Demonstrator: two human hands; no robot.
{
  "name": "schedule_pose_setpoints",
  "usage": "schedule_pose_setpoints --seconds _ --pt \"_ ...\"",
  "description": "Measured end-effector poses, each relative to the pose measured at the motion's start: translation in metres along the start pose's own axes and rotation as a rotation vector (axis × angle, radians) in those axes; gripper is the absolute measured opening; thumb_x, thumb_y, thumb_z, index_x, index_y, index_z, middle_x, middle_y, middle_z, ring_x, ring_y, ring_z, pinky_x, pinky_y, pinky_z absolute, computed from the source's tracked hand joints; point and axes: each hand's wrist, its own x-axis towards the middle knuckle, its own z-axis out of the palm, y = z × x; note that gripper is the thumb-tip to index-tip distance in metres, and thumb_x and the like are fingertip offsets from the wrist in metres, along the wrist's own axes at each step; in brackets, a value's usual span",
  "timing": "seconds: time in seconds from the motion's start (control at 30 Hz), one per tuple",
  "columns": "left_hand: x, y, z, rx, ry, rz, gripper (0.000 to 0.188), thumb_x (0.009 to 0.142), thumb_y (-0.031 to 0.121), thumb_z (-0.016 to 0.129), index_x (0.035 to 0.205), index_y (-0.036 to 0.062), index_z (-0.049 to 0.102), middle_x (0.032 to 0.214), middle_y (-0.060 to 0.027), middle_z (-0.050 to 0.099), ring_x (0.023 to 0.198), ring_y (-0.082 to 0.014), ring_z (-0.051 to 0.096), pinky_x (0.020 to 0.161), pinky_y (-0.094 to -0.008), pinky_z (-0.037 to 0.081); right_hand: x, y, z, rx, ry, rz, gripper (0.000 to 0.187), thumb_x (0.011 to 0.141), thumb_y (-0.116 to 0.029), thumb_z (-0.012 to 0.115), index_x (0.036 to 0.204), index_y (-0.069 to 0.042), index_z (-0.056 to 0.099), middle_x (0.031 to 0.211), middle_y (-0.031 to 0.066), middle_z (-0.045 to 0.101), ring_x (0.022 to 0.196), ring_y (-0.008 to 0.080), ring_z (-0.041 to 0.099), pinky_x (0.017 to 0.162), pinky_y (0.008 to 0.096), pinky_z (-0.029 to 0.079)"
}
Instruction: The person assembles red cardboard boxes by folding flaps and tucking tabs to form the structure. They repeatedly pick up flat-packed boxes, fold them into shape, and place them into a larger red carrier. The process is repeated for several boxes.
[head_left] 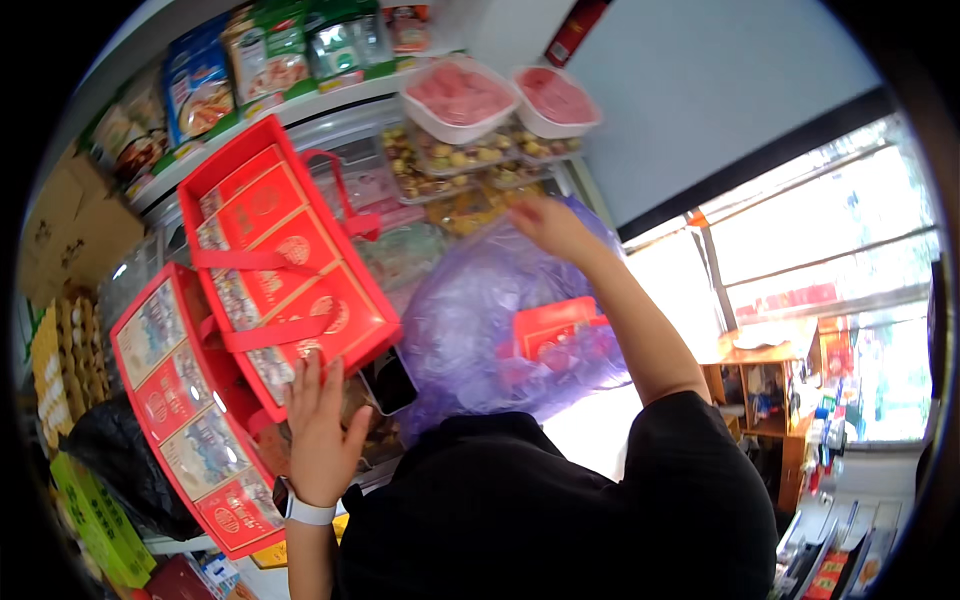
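Observation:
My left hand lies with fingers stretched and apart against the lower end of a red gift box. This box has red ribbon handles and rests tilted, partly over another red gift box. Farther right, my right hand is over the upper edge of a purple plastic bag, beside stacked clear tubs. Its fingers are blurred and partly hidden, so I cannot tell whether they grip the plastic. A red packet shows in the bag. A dark-screened phone is partly covered by the tilted box.
White tubs of pink food top clear boxes of small round items. Food packets line the shelf at the back. Egg trays and a black bag are on the left. A wooden cabinet is at right.

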Motion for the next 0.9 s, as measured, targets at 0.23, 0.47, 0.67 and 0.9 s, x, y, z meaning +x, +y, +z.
schedule_pose_setpoints --seconds 0.23,0.47,0.67,0.9 --pt "0.009 0.069 0.036 -0.351 0.056 0.139 0.046 0.084 0.01 0.055 0.126 -0.0028 0.044 0.131 -0.0222 0.043 0.124 -0.0366 0.039 0.104 -0.0418 0.028 -0.156 0.162 0.082 -0.314 -0.218 0.2 0.068 0.07 -0.035 0.071 0.129 -0.011 0.045 0.129 0.0132 0.048 0.12 0.0328 0.043 0.099 0.0499 0.034" --pt "0.017 0.086 0.175 0.118 -0.128 0.121 0.058 0.079 0.019 0.064 0.132 0.0071 0.043 0.127 -0.0219 0.048 0.121 -0.0346 0.043 0.102 -0.0381 0.033 -0.152 0.184 0.084 -0.201 -0.357 0.019 0.057 0.07 -0.03 0.072 0.119 -0.008 0.052 0.112 0.0149 0.057 0.108 0.0334 0.052 0.093 0.0468 0.039" --pt "0.031 0.049 0.237 -0.066 -0.339 -0.345 0.039 0.078 0.012 0.058 0.117 0.007 0.055 0.11 -0.023 0.057 0.106 -0.034 0.054 0.092 -0.0352 0.042 -0.187 0.177 -0.036 0.292 0.263 0.18 0.024 0.082 -0.018 0.063 0.102 -0.005 0.059 0.087 0.0176 0.064 0.081 0.0298 0.063 0.072 0.0361 0.049" --pt "0.103 0.037 0.181 -1.518 0.458 -0.557 0.025 0.088 0.008 0.034 0.095 0.0036 0.057 0.083 -0.0072 0.062 0.067 -0.019 0.058 0.059 -0.0301 0.046 -0.195 0.215 -0.08 1.222 0.611 0.272 0.025 0.095 -0.018 0.046 0.109 0.002 0.051 0.098 0.0114 0.063 0.083 0.0153 0.062 0.072 0.0276 0.051"
